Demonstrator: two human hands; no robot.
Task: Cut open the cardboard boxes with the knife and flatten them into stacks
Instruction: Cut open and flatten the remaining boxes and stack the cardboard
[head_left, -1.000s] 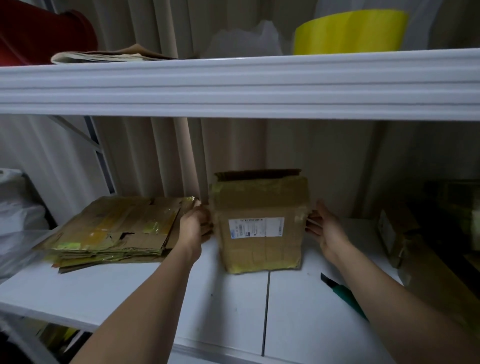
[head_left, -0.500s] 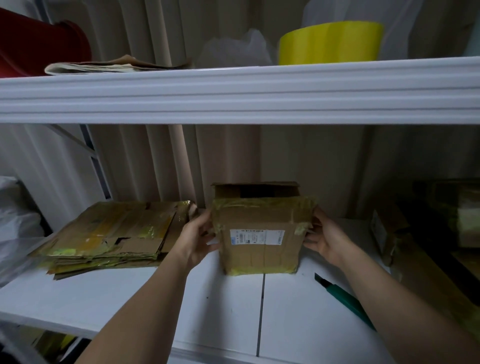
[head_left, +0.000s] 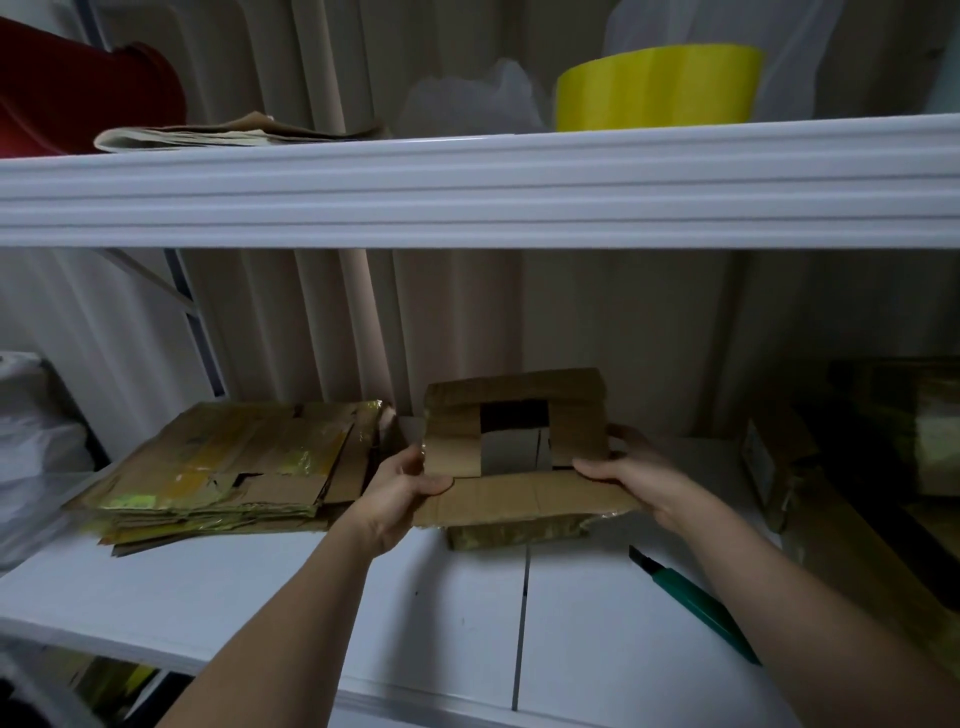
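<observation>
Both hands hold the box (head_left: 514, 457) by its near flap, the left hand (head_left: 400, 493) pinching one corner with the thumb on top, the right hand (head_left: 631, 480) curled over the other (fingers partly hidden behind the cardboard). It sits on the white shelf (head_left: 311, 597), between the flattened stack (head_left: 228, 467) and the green knife (head_left: 691, 603). Empty and open-ended, it looks light and floppy, so gripping opposite edges and pressing down should fold it flat
</observation>
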